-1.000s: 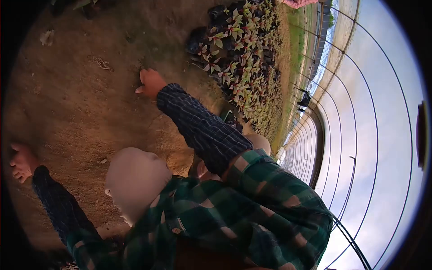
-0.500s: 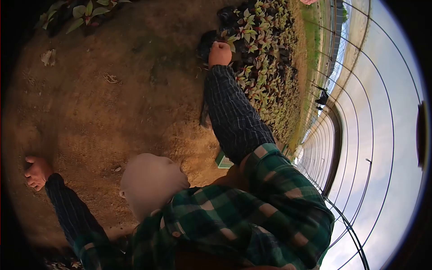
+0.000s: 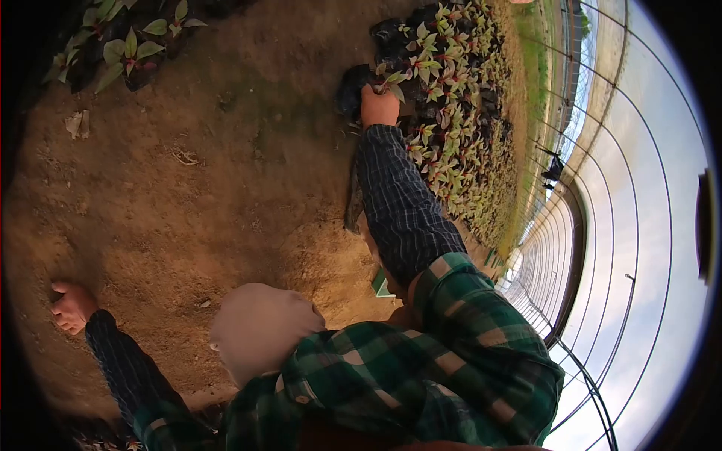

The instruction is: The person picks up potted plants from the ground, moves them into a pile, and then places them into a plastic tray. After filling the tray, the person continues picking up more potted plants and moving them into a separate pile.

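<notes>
My right hand (image 3: pixel 380 107) is closed at the edge of the seedling bed, with fingers wrapped against a black plastic nursery bag (image 3: pixel 352 92). Green and reddish leaves of a seedling (image 3: pixel 392 80) stick out just past the knuckles; the fingertips are hidden behind the hand. Far to the other side, my left hand (image 3: pixel 74 307) is low over the brown soil (image 3: pixel 226 180), its fingers apart and slightly bent with nothing in them. Both forearms wear dark striped sleeves beneath a green plaid shirt (image 3: pixel 421 361).
Many bagged seedlings (image 3: pixel 459 113) stand in dense rows beside my right hand. More leafy plants (image 3: pixel 131 56) grow at the upper left. A pale rounded shape (image 3: pixel 259 331) lies before my shirt, near a small green object (image 3: pixel 382 284). Hoops of a greenhouse frame (image 3: pixel 583 203) arch at the right.
My view has shifted a little, so the scene sits lower and further right. My right hand has turned slightly, and seedling leaves now show beyond its knuckles. My left hand keeps its pose.
</notes>
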Available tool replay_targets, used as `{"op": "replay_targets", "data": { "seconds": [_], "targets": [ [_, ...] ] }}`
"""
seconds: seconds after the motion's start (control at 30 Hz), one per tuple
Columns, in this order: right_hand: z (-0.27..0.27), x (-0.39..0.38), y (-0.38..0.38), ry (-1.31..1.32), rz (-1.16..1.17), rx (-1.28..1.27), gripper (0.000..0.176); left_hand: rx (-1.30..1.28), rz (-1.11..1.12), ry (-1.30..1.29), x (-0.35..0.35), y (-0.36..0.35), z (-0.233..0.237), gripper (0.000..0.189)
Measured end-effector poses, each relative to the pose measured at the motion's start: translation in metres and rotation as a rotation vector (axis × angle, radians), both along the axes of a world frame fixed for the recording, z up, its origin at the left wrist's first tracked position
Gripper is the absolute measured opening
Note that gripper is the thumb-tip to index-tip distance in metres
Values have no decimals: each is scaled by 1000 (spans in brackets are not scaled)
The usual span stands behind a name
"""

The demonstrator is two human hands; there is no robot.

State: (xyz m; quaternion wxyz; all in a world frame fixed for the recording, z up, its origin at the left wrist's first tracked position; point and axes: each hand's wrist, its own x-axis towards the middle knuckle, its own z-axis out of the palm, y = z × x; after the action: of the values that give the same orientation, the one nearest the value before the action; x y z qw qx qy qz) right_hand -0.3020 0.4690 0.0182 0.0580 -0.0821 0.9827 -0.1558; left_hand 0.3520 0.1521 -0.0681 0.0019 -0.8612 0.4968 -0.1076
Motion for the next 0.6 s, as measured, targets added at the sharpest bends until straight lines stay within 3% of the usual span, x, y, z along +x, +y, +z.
{"op": "replay_targets", "data": {
  "seconds": [0.13, 0.3, 0.4, 0.47, 0.6],
  "targets": [
    [-2, 1, -4, 148, 97, 62, 35, -6, 33, -15, 1, -1, -2, 84],
    [-5, -3, -8, 104, 73, 52, 33, -6, 3, -11, -2, 2, 0, 84],
    [4, 22, -19, 71, -122, -76, 29, -6, 9, 7, -3, 2, 1, 83],
    [13, 60, -32, -41, 85, -253, 30, 4, 17, 3, -4, 3, 2, 82],
    [15, 89, -47, 70, 285, -163, 38, 16, 4, -20, -2, 1, 0, 81]
  ]
}}
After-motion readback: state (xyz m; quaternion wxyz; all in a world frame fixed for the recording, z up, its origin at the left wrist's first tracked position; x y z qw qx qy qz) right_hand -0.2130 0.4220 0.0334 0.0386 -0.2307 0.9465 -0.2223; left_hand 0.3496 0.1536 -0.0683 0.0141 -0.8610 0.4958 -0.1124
